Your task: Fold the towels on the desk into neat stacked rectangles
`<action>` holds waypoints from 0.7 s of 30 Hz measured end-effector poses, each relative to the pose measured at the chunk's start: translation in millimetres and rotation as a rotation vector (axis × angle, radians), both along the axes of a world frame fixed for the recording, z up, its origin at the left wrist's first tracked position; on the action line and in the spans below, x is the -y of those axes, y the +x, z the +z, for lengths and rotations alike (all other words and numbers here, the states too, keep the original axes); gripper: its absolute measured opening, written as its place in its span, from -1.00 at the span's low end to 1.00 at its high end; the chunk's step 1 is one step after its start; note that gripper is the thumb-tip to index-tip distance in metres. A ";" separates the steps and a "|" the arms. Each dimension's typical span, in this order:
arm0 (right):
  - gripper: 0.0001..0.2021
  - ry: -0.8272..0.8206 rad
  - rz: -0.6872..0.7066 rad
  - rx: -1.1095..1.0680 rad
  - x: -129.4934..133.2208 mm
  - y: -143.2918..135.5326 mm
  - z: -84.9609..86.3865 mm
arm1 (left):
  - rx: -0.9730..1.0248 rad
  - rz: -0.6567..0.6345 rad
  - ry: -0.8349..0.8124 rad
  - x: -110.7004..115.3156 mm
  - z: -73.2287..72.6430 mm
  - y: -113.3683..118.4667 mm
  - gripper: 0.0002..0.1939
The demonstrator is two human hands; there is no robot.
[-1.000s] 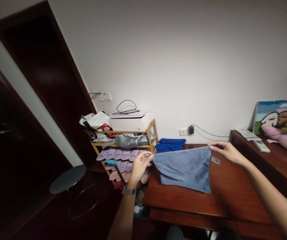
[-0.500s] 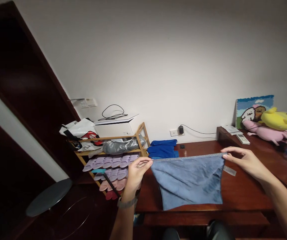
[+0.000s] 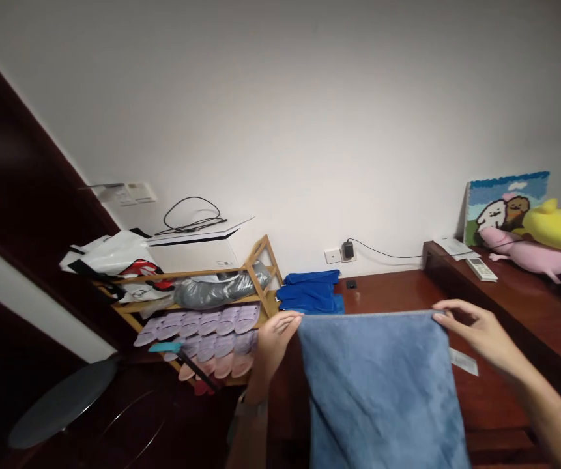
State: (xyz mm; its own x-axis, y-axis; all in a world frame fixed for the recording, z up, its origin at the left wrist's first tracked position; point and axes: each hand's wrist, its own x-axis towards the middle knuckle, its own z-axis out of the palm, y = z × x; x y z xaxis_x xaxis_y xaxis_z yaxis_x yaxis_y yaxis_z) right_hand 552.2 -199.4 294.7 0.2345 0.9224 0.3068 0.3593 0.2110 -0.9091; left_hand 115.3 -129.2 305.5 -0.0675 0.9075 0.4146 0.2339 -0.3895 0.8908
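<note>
One soft, creased cloth (image 3: pixel 380 391) hangs at the desk (image 3: pixel 392 290), hiding part of it, top corners pinched by left hand (image 3: pixel 276 335) and right hand (image 3: pixel 475 332) (folded fabric (image 3: pixel 309 296) lies behind); left of the desk, a wooden rack (image 3: pixel 270 303) holds slippers (image 3: pixel 209 322).

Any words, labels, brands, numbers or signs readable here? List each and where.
Nothing is legible.
White box: label too small to read.
White bag: dark marks, too blurred.
Remote control: markings too small.
White paper and pale strip: any print too small.
Blue cloth: no lettering visible.
</note>
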 end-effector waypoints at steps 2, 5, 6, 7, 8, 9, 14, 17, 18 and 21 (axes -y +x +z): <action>-0.52 -0.035 0.033 -0.016 -44.8 -0.3 -39.4 | -0.085 -0.039 -0.032 -44.1 -44.0 2.6 -0.66; -0.54 -0.124 0.003 0.040 -115.4 -4.0 -98.9 | -0.248 -0.044 -0.053 -101.6 -103.4 11.7 -0.64; -0.58 -0.163 -0.026 0.078 -136.4 -7.2 -115.9 | -0.285 -0.035 -0.059 -116.3 -119.1 17.0 -0.66; -0.61 -0.200 -0.059 0.116 -154.2 -11.7 -130.9 | -0.312 -0.023 -0.063 -128.0 -132.6 23.3 -0.68; -0.64 -0.228 -0.094 0.150 -168.1 -17.5 -144.2 | -0.335 -0.007 -0.065 -136.3 -144.6 30.4 -0.71; -0.65 -0.244 -0.127 0.177 -177.4 -24.7 -156.1 | -0.361 0.014 -0.063 -140.9 -155.6 38.1 -0.73; -0.55 -0.184 -0.197 0.373 -160.3 -76.7 -214.0 | -0.609 0.021 0.055 -116.5 -217.3 74.0 -0.64; -0.46 -0.145 -0.106 0.680 -133.3 -106.5 -252.0 | -0.935 -0.048 0.146 -88.2 -256.5 83.5 -0.55; -0.43 -0.177 -0.080 0.769 -127.5 -112.8 -262.9 | -1.011 -0.058 0.130 -81.5 -266.6 83.6 -0.52; -0.37 -0.316 -0.035 0.901 -123.3 -118.8 -283.3 | -1.123 -0.064 0.048 -74.6 -283.9 75.9 -0.46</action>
State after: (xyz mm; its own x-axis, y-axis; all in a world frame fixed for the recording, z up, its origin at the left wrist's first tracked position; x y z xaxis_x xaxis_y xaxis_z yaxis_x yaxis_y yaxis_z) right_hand 433.4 -76.1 11.4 0.0609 0.9905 0.1234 0.9536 -0.0212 -0.3003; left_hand 191.2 -54.6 21.5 0.4124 0.8774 0.2451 0.8723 -0.4579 0.1715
